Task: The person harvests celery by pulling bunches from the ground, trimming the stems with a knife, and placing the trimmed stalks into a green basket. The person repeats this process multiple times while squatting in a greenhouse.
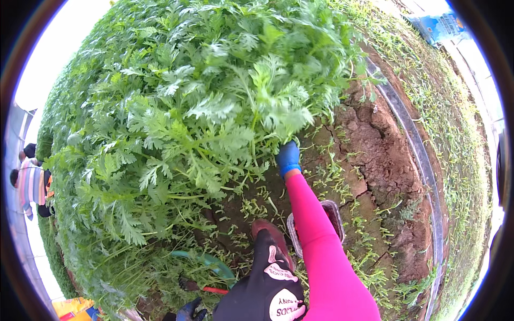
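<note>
My right hand [288,157], in a blue glove below a bright pink sleeve, is closed around stems at the lower edge of a dense stand of leafy greens with lobed leaves [217,108]. Some leaves just above it are blurred, and its fingers are mostly hidden by foliage. My left hand is out of view. Before me, my knee in dark printed cloth and a reddish-brown shoe [273,236] rest by the plants. A clear plastic tub [295,236] with red contents stands on the soil, partly behind my right forearm.
A dark-gloved hand [190,311], apparently a co-worker's, lies at the bottom edge. Near it are a red-handled tool [215,289] and a teal curved rim [213,263]. A dark strip [417,140] runs along cracked soil at right. People [32,182] are at far left.
</note>
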Tool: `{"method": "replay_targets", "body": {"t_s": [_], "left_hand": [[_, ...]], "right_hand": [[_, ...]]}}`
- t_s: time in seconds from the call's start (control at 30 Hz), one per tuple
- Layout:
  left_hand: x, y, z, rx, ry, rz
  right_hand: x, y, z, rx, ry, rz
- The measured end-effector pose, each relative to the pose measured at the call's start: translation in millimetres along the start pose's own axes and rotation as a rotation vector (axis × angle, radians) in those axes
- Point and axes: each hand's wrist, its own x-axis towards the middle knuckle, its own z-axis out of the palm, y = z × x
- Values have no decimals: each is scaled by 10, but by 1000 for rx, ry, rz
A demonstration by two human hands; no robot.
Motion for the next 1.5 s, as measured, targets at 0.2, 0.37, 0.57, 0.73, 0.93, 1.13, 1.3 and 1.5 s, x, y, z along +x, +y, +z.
{"method": "replay_targets", "body": {"t_s": [0.2,0.37,0.57,0.73,0.93,1.13,1.3,1.5], "left_hand": [[-79,22,-84,-2,53,-21],[-222,29,-34,-127,127,-19],[-457,-56,35,-88,180,-125],[-579,-166,153,58,206,9],[-634,-185,176,-61,211,41],[-579,-102,88,-54,242,18],[-496,-12,-9,-41,99,-63],[-486,44,-34,50,186,70]], "right_hand": [[260,134,652,101,-14,-323],[297,162,558,325,-96,-405],[-45,-86,-286,749,-520,91],[-471,-127,-255,-311,-565,-434],[-565,-474,289,-326,-453,-242],[-479,-621,201,-193,-299,75],[-442,-344,493,-441,-237,-638],[-362,-8,762,-492,-152,-638]]}}
